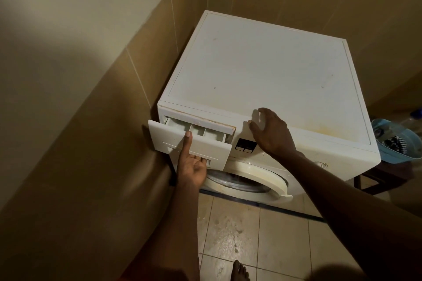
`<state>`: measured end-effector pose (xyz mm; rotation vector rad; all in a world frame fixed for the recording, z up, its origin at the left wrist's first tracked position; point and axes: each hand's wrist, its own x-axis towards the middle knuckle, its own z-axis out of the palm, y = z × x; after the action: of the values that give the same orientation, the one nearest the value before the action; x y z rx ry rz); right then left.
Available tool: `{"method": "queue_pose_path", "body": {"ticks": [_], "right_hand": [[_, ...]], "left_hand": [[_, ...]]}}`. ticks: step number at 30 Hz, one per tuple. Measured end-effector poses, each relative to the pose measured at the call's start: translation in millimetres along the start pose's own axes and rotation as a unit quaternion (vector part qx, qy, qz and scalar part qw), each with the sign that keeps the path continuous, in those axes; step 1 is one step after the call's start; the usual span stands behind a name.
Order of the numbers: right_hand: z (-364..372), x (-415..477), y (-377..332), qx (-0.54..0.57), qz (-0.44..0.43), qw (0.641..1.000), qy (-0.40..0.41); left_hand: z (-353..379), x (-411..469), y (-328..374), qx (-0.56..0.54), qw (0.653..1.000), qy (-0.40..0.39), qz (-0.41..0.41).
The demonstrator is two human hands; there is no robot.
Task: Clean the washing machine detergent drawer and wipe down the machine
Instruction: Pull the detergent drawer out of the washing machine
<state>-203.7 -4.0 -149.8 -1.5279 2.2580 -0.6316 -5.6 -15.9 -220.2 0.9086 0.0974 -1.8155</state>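
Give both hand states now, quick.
Left hand: grips the detergent drawer front.
Right hand: open, fingers spread at the washing machine top's front edge.

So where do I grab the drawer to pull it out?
On the drawer, hook your fingers into the slot along the bottom of its front, coming from below with your palm up. The front is flat and smooth, so the slot looks like the only hold, and the drawer slides straight toward you. The left hand grips there, thumb on the front.
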Motion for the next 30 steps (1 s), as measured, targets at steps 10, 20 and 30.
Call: {"method": "queue_pose_path", "body": {"ticks": [10,20,30], "right_hand": [[18,-18,-18,0.044,-0.094,0.994,0.034],[40,-26,-49,-0.001,-0.124,0.992,-0.036],[75,-25,-75,-0.135,-0.159,0.953,-0.218]], "left_hand": [[-27,-34,7,0.032,0.999,0.023,-0.016],[-57,-53,13,0.038,0.998,0.039,-0.031],[-60,-60,13,0.045,0.998,0.045,-0.022]]}}
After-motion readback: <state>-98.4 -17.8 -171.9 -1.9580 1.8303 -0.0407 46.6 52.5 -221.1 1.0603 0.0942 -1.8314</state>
